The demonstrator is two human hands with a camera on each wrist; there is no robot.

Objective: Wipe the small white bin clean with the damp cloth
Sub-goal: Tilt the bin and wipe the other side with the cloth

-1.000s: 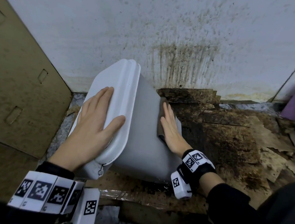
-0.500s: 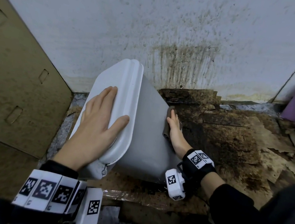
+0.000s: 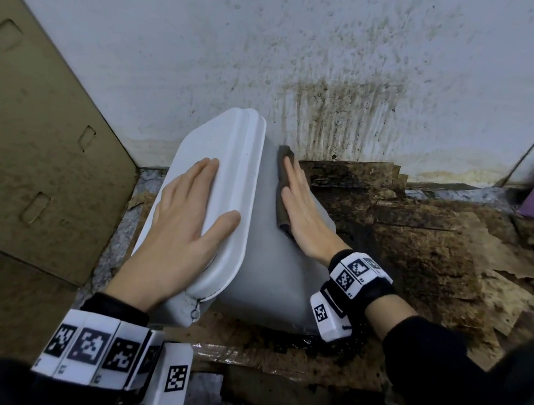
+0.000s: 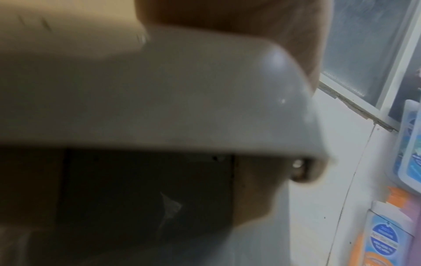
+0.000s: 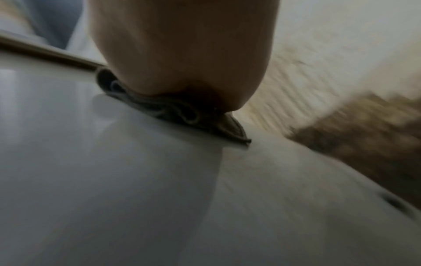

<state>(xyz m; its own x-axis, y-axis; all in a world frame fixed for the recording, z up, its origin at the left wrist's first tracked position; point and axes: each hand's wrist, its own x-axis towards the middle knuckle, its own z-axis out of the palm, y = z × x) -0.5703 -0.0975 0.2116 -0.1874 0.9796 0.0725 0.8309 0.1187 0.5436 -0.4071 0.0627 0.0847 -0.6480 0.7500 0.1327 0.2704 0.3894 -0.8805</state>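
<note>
Since 0.5 s ago our right hand (image 3: 303,220) has slid the folded dark grey damp cloth (image 3: 283,187) up the bin's side toward the lid end, fingers now flat where they were edge-on.

Head view: small white plastic bin (image 3: 267,269) lies tipped on its side on the stained brown cardboard (image 3: 420,255) covering the floor, near the back edge by the spattered white wall (image 3: 279,35). We keep our left hand (image 3: 186,219) spread flat on the lid w/ straight fingers, probably to brace the bin so it doesn't slide or roll under the wiping pressure. Right hand presses the cloth against the upward-facing side w/ straight fingers, not gripping.

Left wrist view: blurred; rounded lid edge (image 4: 205,90) close up, palm (image 4: 250,18) above it, fingers not visible.

Right wrist view: heel of the hand (image 5: 182,54) squashes the bunched cloth (image 5: 173,111) onto the smooth bin wall (image 5: 114,180); fingers hidden here.
</note>
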